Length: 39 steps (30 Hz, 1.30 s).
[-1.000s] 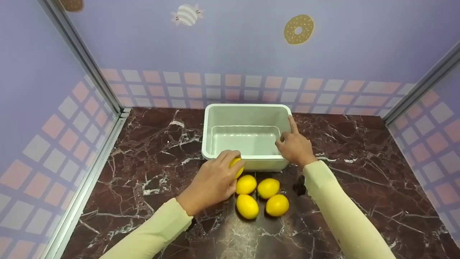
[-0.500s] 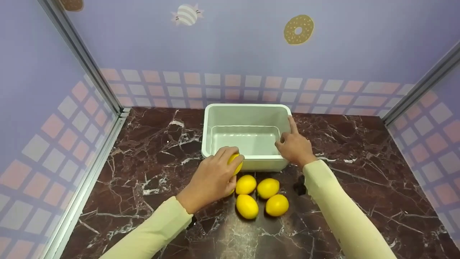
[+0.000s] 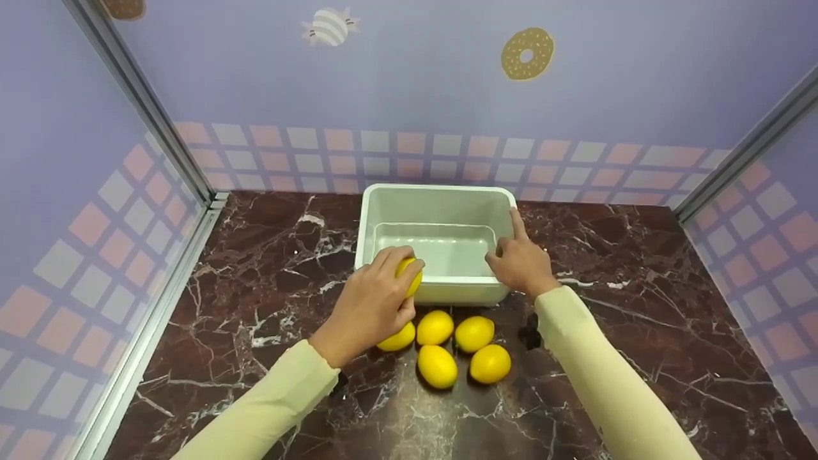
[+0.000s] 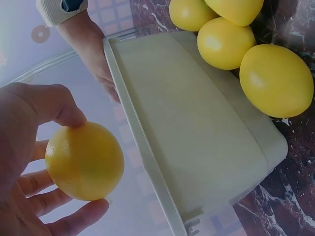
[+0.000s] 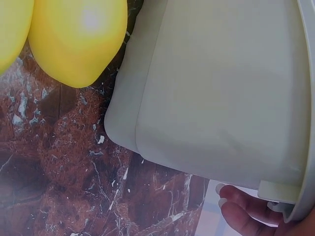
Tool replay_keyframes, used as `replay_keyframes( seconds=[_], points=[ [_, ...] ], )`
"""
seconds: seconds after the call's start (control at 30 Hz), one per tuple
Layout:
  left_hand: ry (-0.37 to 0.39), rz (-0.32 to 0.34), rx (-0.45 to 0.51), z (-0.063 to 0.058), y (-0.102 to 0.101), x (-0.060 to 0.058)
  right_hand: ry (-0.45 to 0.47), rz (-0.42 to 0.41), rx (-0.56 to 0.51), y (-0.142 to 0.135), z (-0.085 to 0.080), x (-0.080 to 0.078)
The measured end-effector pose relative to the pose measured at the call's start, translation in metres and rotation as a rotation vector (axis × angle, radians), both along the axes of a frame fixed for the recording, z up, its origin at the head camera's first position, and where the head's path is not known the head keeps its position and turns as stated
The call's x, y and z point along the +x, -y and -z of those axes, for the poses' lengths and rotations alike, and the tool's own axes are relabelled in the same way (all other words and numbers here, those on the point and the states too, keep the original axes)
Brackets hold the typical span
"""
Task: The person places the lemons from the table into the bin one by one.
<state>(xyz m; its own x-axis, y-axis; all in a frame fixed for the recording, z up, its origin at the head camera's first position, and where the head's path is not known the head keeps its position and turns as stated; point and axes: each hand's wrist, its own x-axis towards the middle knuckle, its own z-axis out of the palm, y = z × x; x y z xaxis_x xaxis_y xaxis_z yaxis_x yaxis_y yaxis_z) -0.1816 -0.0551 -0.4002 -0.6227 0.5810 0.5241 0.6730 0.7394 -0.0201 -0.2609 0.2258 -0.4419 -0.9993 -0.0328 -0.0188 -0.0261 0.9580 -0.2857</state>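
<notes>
left hand hides part of lemon | right wrist: lemons cut off

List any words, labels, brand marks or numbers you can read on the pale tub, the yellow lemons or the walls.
None can be read in any view.
Pale green plastic tub: plain, no label or mark shows.
Yellow lemon held in the left hand and the other yellow lemons on the marble top: no stickers.
Lilac back wall: only pictures, a doughnut and a striped sweet.
</notes>
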Motion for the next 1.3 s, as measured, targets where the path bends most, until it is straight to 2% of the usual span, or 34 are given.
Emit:
replay_keyframes(
  seconds=[0.37,0.87,1.3],
  points=[
    [-0.006,-0.030,0.008,0.000,0.000,-0.010,-0.018,0.006,0.021,0.003,0.003,0.004],
    [0.020,-0.029,0.019,-0.003,-0.001,-0.022,-0.034,0.005,0.016,0.001,0.003,0.003],
    [0.043,-0.028,0.012,-0.003,-0.004,-0.028,0.002,-0.004,0.009,0.002,0.004,0.005]
  ],
)
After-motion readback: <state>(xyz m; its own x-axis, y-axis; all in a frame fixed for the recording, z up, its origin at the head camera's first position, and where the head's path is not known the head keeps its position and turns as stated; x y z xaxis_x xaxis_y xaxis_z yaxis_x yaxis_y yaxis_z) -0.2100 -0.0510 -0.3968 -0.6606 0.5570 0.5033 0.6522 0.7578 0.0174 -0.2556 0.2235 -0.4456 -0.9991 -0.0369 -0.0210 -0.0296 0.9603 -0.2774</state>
